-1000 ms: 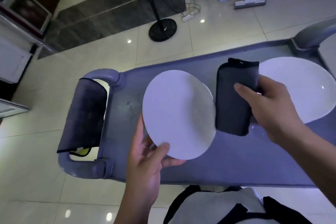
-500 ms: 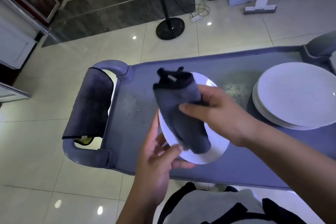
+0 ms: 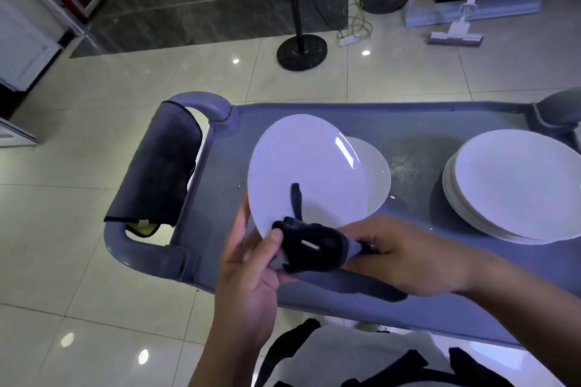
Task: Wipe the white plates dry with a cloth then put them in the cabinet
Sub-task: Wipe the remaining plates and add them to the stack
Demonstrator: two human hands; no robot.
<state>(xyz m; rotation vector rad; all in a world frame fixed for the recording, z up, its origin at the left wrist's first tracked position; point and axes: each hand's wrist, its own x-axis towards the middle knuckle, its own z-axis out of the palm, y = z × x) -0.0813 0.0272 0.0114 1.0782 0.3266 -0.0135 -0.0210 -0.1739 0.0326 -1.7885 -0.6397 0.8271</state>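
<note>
Grey cart (image 3: 415,122): plate stack (image 3: 518,185), held plate (image 3: 301,166), cloth (image 3: 311,248).

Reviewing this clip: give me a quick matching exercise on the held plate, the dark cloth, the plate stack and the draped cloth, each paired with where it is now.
Things:
1. held plate
2. dark cloth
3. plate stack
4. draped cloth

Places:
A. over the cart's handle
B. right end of the cart
C. tilted up, gripped at its near edge by the left hand
D. bunched in the right hand at the plate's near edge

Pairs: 1-C, 2-D, 3-B, 4-A
</note>
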